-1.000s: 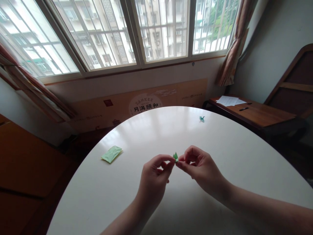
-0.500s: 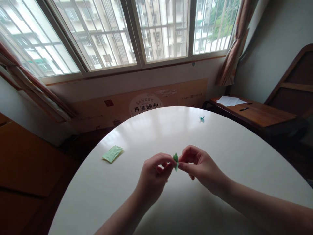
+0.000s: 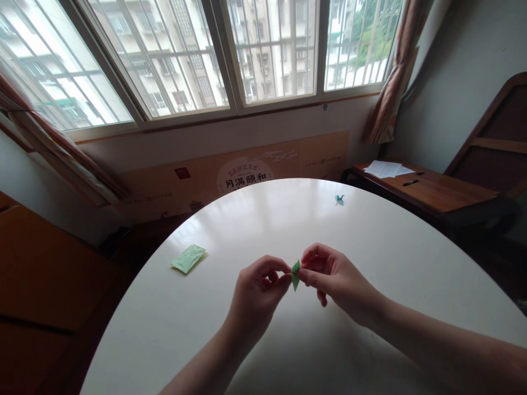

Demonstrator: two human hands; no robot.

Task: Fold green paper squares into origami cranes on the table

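Note:
A small folded green paper (image 3: 295, 276) with pointed ends is held above the white round table (image 3: 313, 351). My left hand (image 3: 259, 291) pinches its left side between thumb and forefinger. From the other side, the thumb and forefinger of my right hand (image 3: 333, 274) close on the same paper, the remaining fingers curled. Fingertips cover the paper's middle, so its folds there are hidden. Farther back on the table stands a tiny teal origami crane (image 3: 340, 200). To the left lies a flat, creased light-green paper packet (image 3: 188, 259).
Beyond the table at right, a wooden side table (image 3: 448, 189) carries white papers (image 3: 382, 169) and a small dark object (image 3: 410, 182). A printed cardboard panel (image 3: 284, 159) leans under the barred window. An orange-brown cabinet (image 3: 37, 263) stands at left.
The folded green paper has tilted, its upper tip now leaning right and its lower tip shifting slightly down-left. My left hand has moved slightly left. Crane and packet stay put.

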